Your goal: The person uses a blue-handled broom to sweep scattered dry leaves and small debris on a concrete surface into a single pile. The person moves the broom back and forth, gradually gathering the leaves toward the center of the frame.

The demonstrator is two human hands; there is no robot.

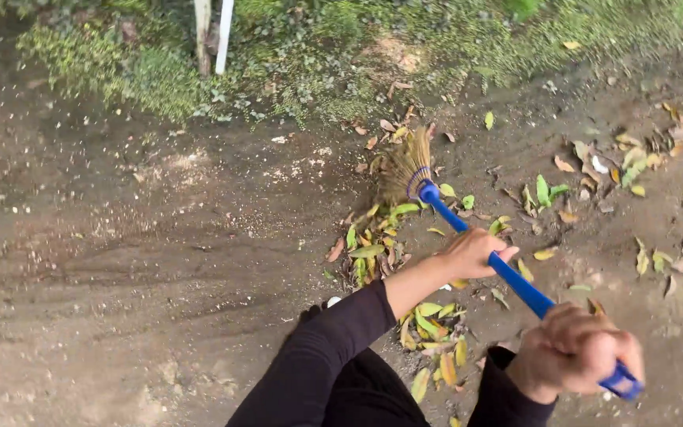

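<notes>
The left hand (474, 253) grips the blue handle (507, 273) about midway along its visible length, fingers wrapped round it. The right hand (575, 352) is clenched on the handle near its upper end, with only a short blue stub showing past the fist. Both sleeves are black. The broom (405, 170) points away from the person, its straw head resting on bare dirt (120, 261) near the edge of the green ground cover (294, 55).

A loose pile of yellow and green leaves (373, 245) lies just below the head, to the left of the handle. A second cluster (432, 332) lies close to the person, between the two arms. More leaves (634, 166) are scattered to the right, well apart from the head.

Risks, judged from this position:

- The head sits beyond the nearer pile. A stroke drawn back too fast is likely to scatter the gathered leaves rather than carry them.
- The head is near the ground cover. A stroke pushed outward could drive leaves into the plants, where straw cannot pull them out cleanly.
- The dirt looks damp and streaked. Heavy downward pressure could smear leaves into the soil or bend the straw.
- The right fist holds close to the end. A slip there would leave control to the left hand alone.
- Two pale posts (213, 35) stand at the top edge; a wide swing could strike them.
</notes>
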